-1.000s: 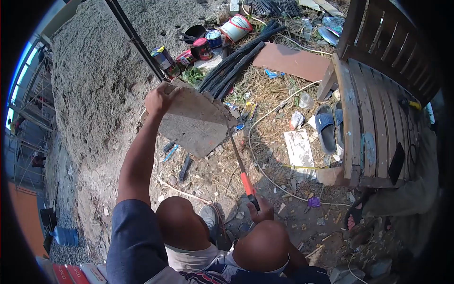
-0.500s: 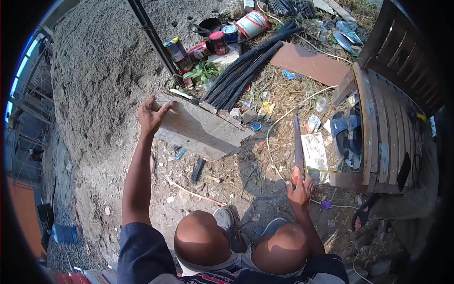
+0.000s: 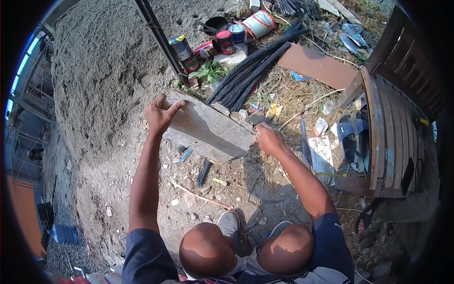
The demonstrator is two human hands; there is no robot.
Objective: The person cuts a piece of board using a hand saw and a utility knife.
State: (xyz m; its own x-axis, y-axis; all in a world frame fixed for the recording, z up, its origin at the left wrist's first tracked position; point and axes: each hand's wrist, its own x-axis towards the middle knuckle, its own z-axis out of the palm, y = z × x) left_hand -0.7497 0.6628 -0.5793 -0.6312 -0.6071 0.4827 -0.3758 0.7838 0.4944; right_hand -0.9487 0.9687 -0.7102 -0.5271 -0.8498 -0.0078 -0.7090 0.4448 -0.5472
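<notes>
A grey, weathered board with a jagged right end is held above the littered ground. My left hand grips its left end, thumb over the upper face and fingers over the far edge. At the broken right end my right hand has its fingers curled against the board's corner. To the right of that hand, a long tapered blade, looking like a hand saw, lies on the ground; my right forearm hides its handle end. Beyond the board lies a bundle of black strands.
A wooden slatted bench stands at right, with dark slippers beside it. Paint cans sit at the back near a dark post. A sand heap rises at left. A brown panel lies beyond.
My right hand has left the saw's red handle and moved left to the board's right end. My left hand keeps hold of the board. The view has shifted slightly.
</notes>
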